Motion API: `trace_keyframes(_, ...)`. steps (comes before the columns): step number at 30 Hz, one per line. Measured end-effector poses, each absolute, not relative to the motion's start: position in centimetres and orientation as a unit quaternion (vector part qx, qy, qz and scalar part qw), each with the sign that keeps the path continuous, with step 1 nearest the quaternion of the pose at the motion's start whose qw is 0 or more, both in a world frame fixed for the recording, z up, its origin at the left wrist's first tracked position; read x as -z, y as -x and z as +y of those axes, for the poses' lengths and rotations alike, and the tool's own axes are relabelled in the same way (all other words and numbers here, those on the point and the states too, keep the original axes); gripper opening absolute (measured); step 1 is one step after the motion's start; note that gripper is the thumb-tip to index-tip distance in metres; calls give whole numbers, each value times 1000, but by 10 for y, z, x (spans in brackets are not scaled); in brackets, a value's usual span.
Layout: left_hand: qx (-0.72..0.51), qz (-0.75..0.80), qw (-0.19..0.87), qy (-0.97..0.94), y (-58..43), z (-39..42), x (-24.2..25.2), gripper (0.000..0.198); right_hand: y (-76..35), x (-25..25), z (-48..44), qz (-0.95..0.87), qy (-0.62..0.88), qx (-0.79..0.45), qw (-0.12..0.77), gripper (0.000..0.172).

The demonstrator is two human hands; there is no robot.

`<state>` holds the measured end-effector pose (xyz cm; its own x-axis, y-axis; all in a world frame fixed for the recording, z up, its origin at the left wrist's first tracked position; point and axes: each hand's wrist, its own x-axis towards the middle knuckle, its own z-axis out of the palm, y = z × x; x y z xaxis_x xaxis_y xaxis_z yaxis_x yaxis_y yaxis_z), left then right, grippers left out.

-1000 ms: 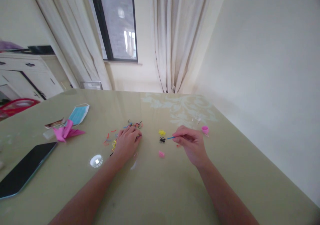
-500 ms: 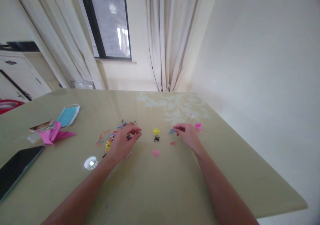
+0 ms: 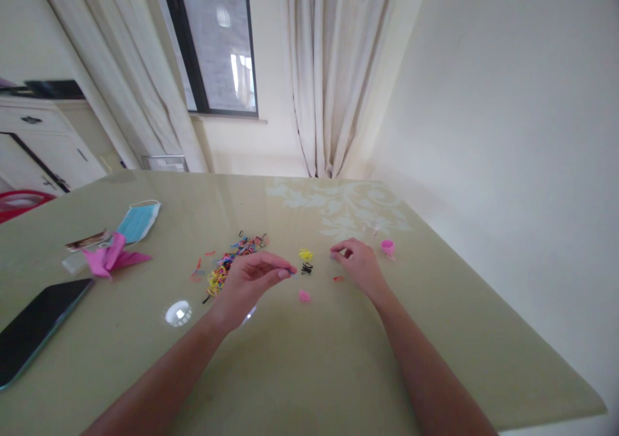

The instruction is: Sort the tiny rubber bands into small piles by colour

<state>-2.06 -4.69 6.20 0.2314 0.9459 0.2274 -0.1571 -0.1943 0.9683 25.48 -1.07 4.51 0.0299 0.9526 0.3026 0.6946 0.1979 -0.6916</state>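
Observation:
My left hand [image 3: 246, 284] is closed in a pinch, with a small blue rubber band [image 3: 293, 272] at its fingertips. It hovers just right of a mixed heap of coloured rubber bands [image 3: 242, 249]. My right hand [image 3: 358, 262] bends its thumb and fingers together on small blue rubber bands [image 3: 333, 255], mostly hidden by the fingertips. Between the hands lie small groups of yellow rubber bands [image 3: 305, 254], black rubber bands [image 3: 307, 268] and pink rubber bands [image 3: 304, 296]. One red rubber band [image 3: 338, 278] rests below my right fingertips.
A pink cup-like piece [image 3: 387, 247] stands right of my right hand. Further left are a blue face mask [image 3: 139, 222], a pink folded-paper shape [image 3: 113, 258] and a dark phone [image 3: 41, 323]. The table's right edge runs along a white wall [image 3: 522, 165].
My left hand has moved right, away from the heap, with a blue rubber band in its fingertips. My right hand has stayed by the blue rubber bands, which its fingers now cover more.

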Motion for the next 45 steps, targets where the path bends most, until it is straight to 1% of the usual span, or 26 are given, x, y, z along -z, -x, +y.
trace_keyframes(1,-520,336,540,-571,19,-48,-63,20,-249,-51,-16,-686,579,-191,397,7)
trace_keyframes(3,-528,323,544,-566,17,-52,-65,18,-236,-64,-29,-711,500,-256,424,18)
trace_keyframes(5,-537,316,536,-570,15,-54,-67,15,-222,-75,-43,-726,415,-318,448,21)
trace_keyframes(7,-543,312,521,-580,13,-55,-70,14,-212,-81,-54,-741,356,-333,462,24)
trace_keyframes(9,-543,310,508,-592,12,-56,-72,14,-206,-84,-61,-749,334,-323,472,22)
trace_keyframes(13,-536,307,497,-609,11,-56,-73,16,-206,-84,-64,-748,326,-303,492,13)
trace_keyframes(17,-530,312,494,-615,11,-55,-72,18,-207,-84,-63,-751,316,-302,495,11)
trace_keyframes(24,-531,308,471,-634,10,-54,-71,16,-206,-85,-66,-750,321,-298,496,6)
trace_keyframes(31,-509,335,486,-627,10,-55,-75,23,-207,-89,-68,-737,330,-327,490,17)
trace_keyframes(38,-490,320,505,-635,11,-57,-78,28,-208,-91,-71,-731,320,-366,479,26)
trace_keyframes(45,-481,321,514,-634,11,-59,-79,33,-207,-92,-74,-727,317,-384,473,29)
